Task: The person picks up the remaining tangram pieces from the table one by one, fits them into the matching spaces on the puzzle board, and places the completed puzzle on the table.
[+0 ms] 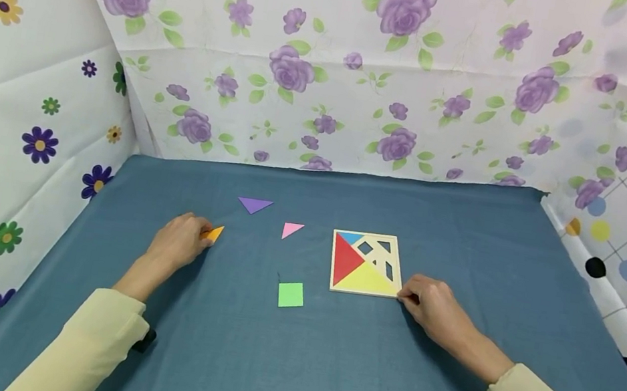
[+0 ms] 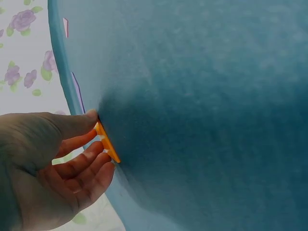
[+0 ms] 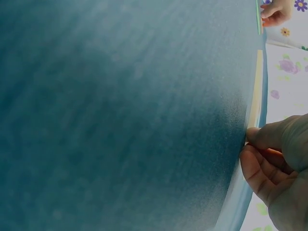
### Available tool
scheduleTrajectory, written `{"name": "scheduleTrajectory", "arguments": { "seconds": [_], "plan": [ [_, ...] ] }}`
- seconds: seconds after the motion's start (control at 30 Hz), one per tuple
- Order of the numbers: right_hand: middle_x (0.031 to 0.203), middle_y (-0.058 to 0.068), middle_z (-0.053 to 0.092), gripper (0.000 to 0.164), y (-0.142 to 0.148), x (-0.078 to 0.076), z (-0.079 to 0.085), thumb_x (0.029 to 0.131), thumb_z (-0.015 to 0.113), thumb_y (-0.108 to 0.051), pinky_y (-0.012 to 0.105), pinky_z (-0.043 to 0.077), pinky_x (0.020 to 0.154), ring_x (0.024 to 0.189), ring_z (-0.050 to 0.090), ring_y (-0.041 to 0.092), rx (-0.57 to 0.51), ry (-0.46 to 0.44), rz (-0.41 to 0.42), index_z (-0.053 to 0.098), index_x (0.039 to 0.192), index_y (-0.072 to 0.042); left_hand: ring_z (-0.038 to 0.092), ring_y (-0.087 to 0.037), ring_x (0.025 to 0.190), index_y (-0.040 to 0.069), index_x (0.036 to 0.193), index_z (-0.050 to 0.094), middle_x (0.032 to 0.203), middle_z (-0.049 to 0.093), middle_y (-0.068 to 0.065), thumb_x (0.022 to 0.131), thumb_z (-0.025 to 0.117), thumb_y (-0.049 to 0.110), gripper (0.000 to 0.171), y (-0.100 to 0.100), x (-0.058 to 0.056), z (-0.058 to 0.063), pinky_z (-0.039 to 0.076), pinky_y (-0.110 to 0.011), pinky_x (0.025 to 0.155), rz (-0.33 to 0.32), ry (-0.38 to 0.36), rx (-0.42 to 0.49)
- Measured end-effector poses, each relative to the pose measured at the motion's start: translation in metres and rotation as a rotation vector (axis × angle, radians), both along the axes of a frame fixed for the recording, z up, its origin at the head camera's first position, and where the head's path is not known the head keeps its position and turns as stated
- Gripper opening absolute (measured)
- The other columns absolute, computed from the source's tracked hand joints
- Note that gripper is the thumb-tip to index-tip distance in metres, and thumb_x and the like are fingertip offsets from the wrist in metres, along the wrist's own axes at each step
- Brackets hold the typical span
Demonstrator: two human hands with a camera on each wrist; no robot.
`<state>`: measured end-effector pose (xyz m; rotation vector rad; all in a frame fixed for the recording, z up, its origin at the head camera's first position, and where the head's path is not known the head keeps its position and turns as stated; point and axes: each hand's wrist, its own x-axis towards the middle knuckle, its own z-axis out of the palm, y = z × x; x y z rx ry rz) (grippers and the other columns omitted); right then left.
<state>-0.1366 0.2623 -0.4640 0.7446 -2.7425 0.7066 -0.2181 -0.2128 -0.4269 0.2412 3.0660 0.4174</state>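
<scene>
My left hand (image 1: 180,242) pinches an orange tangram piece (image 1: 214,233) between thumb and fingers, at the left of the cloth; the fingers hide part of its outline. In the left wrist view the orange piece (image 2: 109,143) shows edge-on under the thumb. My right hand (image 1: 435,308) pinches the near right corner of a pale tangram tray (image 1: 331,272), which lies flat. In the tray sit a red triangle (image 1: 345,261), a yellow triangle (image 1: 368,279) and a blue piece (image 1: 350,237); its upper right part shows cut-out shapes.
Between the left hand and the tray lie a pink triangle (image 1: 291,229) and a green square (image 1: 290,295). Farther back is a purple triangle (image 1: 254,205). A blue cloth (image 1: 276,365) covers the table, with a flowered curtain (image 1: 329,90) behind it.
</scene>
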Motion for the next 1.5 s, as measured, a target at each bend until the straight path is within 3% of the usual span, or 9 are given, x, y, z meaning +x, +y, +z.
{"name": "scheduleTrajectory", "arguments": {
  "seconds": [0.3, 0.47, 0.87, 1.0, 1.17, 1.37, 1.5],
  "plan": [
    [0.086, -0.002, 0.067, 0.018, 0.000, 0.001, 0.002, 0.086, 0.078, 0.008, 0.030, 0.056, 0.066, 0.075, 0.060, 0.006, 0.006, -0.017, -0.008, 0.078, 0.090, -0.009, 0.062, -0.035, 0.095, -0.009, 0.121, 0.066, 0.113, 0.066, -0.024, 0.097, 0.073, 0.011, 0.032, -0.001, -0.012, 0.009, 0.051, -0.051, 0.087, 0.024, -0.155, 0.056],
    [0.086, -0.002, 0.067, 0.017, 0.000, 0.001, 0.003, 0.087, 0.078, 0.008, 0.030, 0.055, 0.066, 0.075, 0.060, 0.006, 0.002, -0.016, -0.001, 0.078, 0.089, -0.009, 0.061, -0.034, 0.094, -0.009, 0.119, 0.065, 0.111, 0.065, -0.024, 0.095, 0.074, 0.010, 0.031, -0.004, -0.014, 0.011, 0.050, -0.051, 0.087, 0.023, -0.187, 0.076],
    [0.086, -0.003, 0.067, 0.017, 0.000, 0.002, 0.001, 0.086, 0.078, 0.008, 0.029, 0.055, 0.066, 0.074, 0.060, 0.005, -0.015, 0.002, 0.006, 0.078, 0.089, -0.009, 0.058, -0.032, 0.091, -0.005, 0.110, 0.062, 0.105, 0.063, -0.020, 0.093, 0.076, 0.006, 0.025, -0.001, -0.016, 0.012, 0.050, -0.048, 0.084, 0.077, -0.208, 0.128],
    [0.086, -0.003, 0.067, 0.017, 0.000, 0.001, 0.001, 0.086, 0.079, 0.008, 0.029, 0.055, 0.065, 0.074, 0.060, 0.005, -0.014, 0.012, 0.012, 0.077, 0.088, -0.009, 0.061, -0.033, 0.093, -0.005, 0.114, 0.062, 0.110, 0.065, -0.022, 0.094, 0.075, 0.006, 0.026, -0.001, -0.018, 0.011, 0.051, -0.049, 0.085, 0.063, -0.200, 0.122],
    [0.086, -0.002, 0.068, 0.017, 0.001, 0.001, 0.000, 0.086, 0.079, 0.008, 0.029, 0.055, 0.065, 0.075, 0.062, 0.007, -0.008, 0.012, 0.023, 0.077, 0.088, -0.009, 0.067, -0.036, 0.099, -0.003, 0.132, 0.064, 0.121, 0.067, -0.027, 0.098, 0.070, 0.007, 0.036, -0.001, -0.018, 0.011, 0.053, -0.052, 0.087, 0.020, -0.184, 0.109],
    [0.087, -0.001, 0.068, 0.017, 0.002, 0.000, 0.000, 0.086, 0.079, 0.008, 0.029, 0.055, 0.065, 0.075, 0.062, 0.007, -0.011, 0.014, 0.032, 0.078, 0.089, -0.009, 0.064, -0.028, 0.080, -0.001, 0.132, 0.066, 0.109, 0.069, -0.022, 0.101, 0.066, 0.010, 0.033, 0.002, -0.016, 0.018, 0.053, -0.046, 0.073, -0.016, -0.110, 0.125],
    [0.086, -0.001, 0.068, 0.016, 0.002, -0.001, 0.000, 0.086, 0.078, 0.008, 0.029, 0.055, 0.065, 0.075, 0.062, 0.007, -0.014, 0.016, 0.034, 0.078, 0.089, -0.009, 0.066, -0.026, 0.080, -0.001, 0.133, 0.065, 0.110, 0.070, -0.021, 0.104, 0.064, 0.013, 0.032, 0.008, -0.015, 0.025, 0.055, -0.044, 0.072, -0.024, -0.094, 0.176]
  ]
}}
